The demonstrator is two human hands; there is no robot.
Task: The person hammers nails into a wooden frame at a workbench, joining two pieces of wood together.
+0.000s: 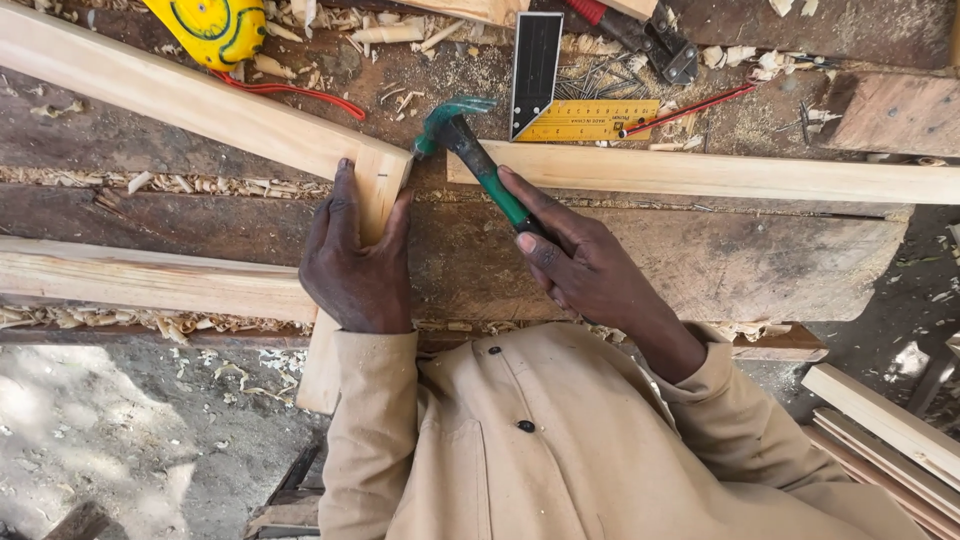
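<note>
We pressed our left hand flat on the short batten, fingers together along its edges, where it met the end of the long slanted batten on the bench. Our right hand had its fingers clamped around the green handle of the hammer, whose head sat just beside that joint. A square and pencil lay behind, among shavings.
</note>
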